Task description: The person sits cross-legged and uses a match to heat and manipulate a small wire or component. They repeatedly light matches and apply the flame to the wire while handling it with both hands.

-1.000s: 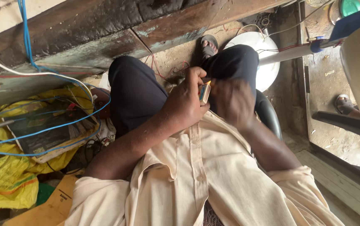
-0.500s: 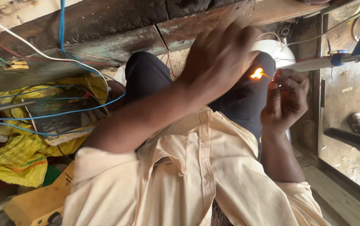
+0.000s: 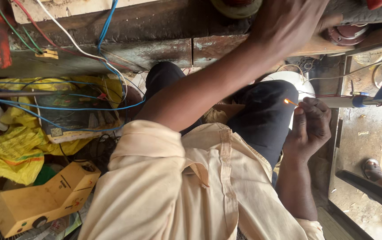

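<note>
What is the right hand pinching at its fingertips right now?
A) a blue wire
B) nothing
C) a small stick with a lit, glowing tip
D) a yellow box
C: the right hand pinches a thin stick, seemingly a match, whose tip glows orange above the dark trouser leg, while the left hand reaches up to the workbench edge.

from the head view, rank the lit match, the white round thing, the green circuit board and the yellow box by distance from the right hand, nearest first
1. lit match: pinched in the right hand.
2. white round thing: just above the hand, behind the knee.
3. green circuit board: far left, under blue wires.
4. yellow box: lower-left corner, farthest.
</note>
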